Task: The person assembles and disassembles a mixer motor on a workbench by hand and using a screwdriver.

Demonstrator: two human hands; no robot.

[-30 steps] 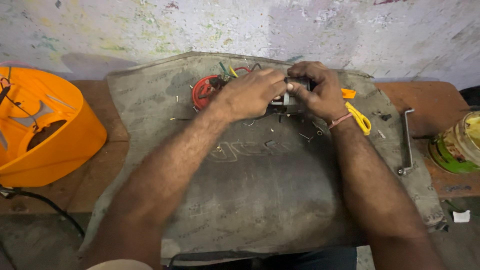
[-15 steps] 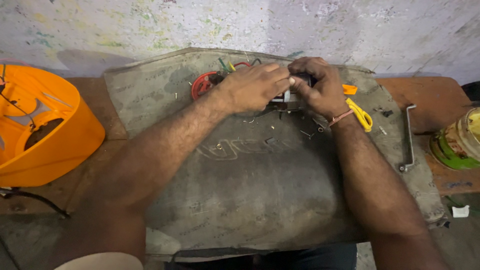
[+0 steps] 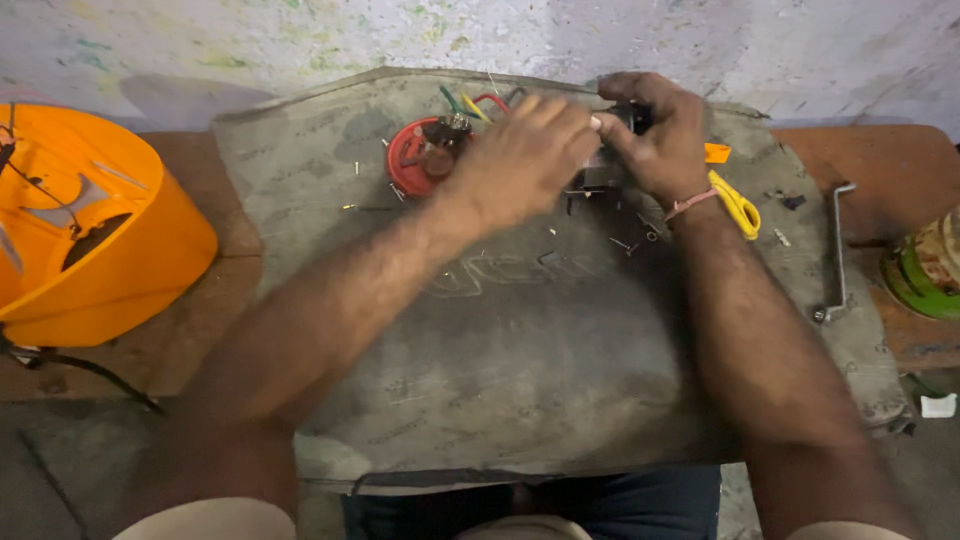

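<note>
Hands barely shifted since earlier frame. Left hand [image 3: 520,160] and right hand [image 3: 655,135] both grip small dark part [image 3: 628,118] at worktop [image 3: 560,380] far edge; red motor piece [image 3: 415,155] lies beside, assembly seemingly unfinished.

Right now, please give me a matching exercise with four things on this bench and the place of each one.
Things:
1. orange plastic housing
2. red round part with wires
3. bent grey metal bar
4. yellow band

Places:
A. at the right wrist
B. far left
C. right of the grey mat
D. beside the left hand

Pairs: 1-B, 2-D, 3-C, 4-A
</note>
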